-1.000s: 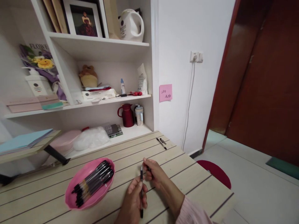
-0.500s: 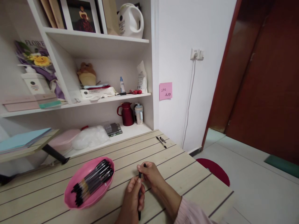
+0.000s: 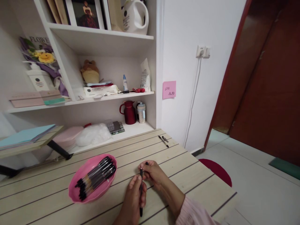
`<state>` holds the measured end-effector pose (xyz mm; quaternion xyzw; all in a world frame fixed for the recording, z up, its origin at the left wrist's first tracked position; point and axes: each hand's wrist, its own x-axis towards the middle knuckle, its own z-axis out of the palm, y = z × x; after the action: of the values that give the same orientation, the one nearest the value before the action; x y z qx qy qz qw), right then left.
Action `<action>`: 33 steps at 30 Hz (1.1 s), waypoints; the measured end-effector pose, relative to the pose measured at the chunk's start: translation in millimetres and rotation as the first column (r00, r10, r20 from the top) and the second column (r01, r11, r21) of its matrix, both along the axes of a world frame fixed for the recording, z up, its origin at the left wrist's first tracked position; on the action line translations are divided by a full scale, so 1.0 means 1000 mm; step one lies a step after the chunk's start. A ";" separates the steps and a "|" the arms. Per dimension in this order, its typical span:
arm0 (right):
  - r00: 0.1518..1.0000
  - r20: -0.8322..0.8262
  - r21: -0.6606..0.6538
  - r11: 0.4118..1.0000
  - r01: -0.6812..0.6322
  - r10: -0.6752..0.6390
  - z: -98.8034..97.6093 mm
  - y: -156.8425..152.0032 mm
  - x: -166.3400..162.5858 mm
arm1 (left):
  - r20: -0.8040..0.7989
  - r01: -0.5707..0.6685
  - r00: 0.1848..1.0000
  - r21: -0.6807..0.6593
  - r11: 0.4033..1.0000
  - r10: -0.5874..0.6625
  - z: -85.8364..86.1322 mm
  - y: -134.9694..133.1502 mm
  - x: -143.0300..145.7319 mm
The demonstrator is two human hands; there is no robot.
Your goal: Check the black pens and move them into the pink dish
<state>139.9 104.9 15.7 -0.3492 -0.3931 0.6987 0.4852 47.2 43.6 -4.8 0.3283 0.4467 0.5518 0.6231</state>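
Note:
My left hand is closed around a black pen over the table, its lower end pointing toward me. Just beyond the pen's upper end, my right hand pinches a small black pen cap between thumb and fingers. The two hands are close together, and part of the right fingertips is hidden behind the left hand and pen. To the left stands a pink bowl with a scalloped rim, holding several black-capped clear pens in a bundle.
Near the table's far corner lie a pen and a short dark piece. A small raised stand carries blue paper at left. White shelves hold a red jug and a cup. A red stool is beside the table.
The whole view has shifted slightly, so the scene sits a little further right and higher. Both hands keep their holds, and the pen's upper end shows slightly more clearly.

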 end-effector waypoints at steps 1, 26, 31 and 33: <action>1.000 -0.004 -0.013 1.000 -0.011 0.011 0.000 0.000 0.000 | 0.001 0.000 1.000 0.004 1.000 0.000 0.000 0.000 0.000; 0.998 -0.007 0.025 0.998 -0.061 0.061 0.000 -0.001 0.002 | 0.012 0.034 0.999 0.000 0.999 -0.034 0.004 0.000 -0.004; 0.999 -0.007 0.032 0.998 -0.054 0.054 -0.003 -0.001 0.002 | 0.004 0.051 0.999 -0.011 0.999 -0.051 0.001 0.000 -0.005; 0.995 -0.068 0.031 0.997 -0.064 0.066 -0.001 0.000 0.003 | 0.018 0.098 0.995 -0.022 0.995 -0.097 0.000 0.000 -0.006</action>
<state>143.3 104.9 14.8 -0.3046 -0.3973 0.7201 0.4805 41.4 44.0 -4.4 0.3381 0.4311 0.5184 0.6566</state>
